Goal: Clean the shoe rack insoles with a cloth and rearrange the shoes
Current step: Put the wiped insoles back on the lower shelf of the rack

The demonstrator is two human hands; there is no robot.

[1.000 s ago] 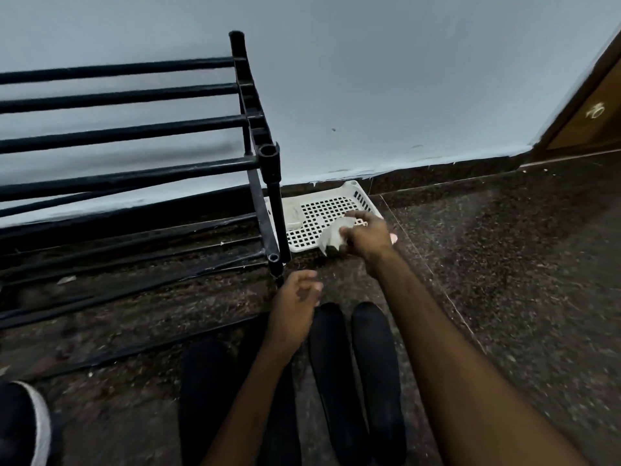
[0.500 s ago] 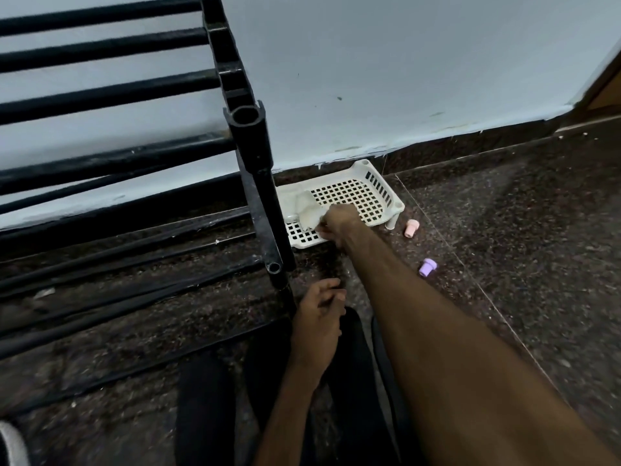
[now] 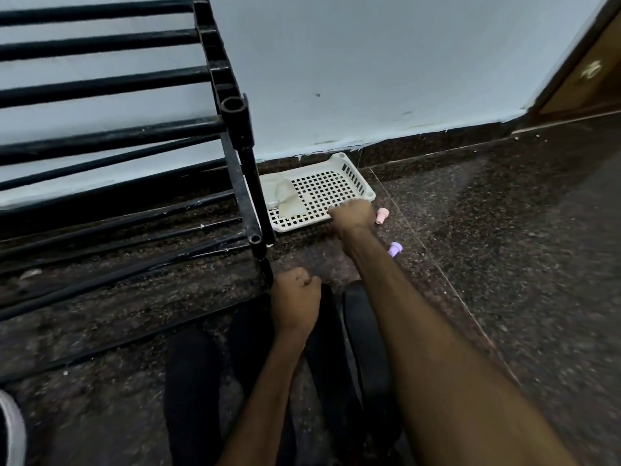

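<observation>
The crumpled off-white cloth [image 3: 288, 200] lies at the 9 o'clock end of a white perforated plastic tray [image 3: 336, 183], which sits at 3 o'clock of the black metal shoe rack [image 3: 235, 126]. The right hand [image 3: 353, 216], fingers curled, meets the tray's 6 o'clock rim; I cannot tell whether it grips. The left hand [image 3: 295, 301] is fisted, holding nothing, above black flat shoes [image 3: 191, 381].

1. One black rack [image 3: 232, 129], 10 o'clock.
2. One white basket [image 3: 359, 183], 12 o'clock of centre, one cloth [image 3: 289, 203] inside.
3. Two small caps, 4 o'clock of basket: pink cap [image 3: 382, 216], purple cap [image 3: 395, 249].
4. Four black insoles [image 3: 191, 398], 6 o'clock.
5. One white-edged shoe [image 3: 13, 428], 8 o'clock.
</observation>
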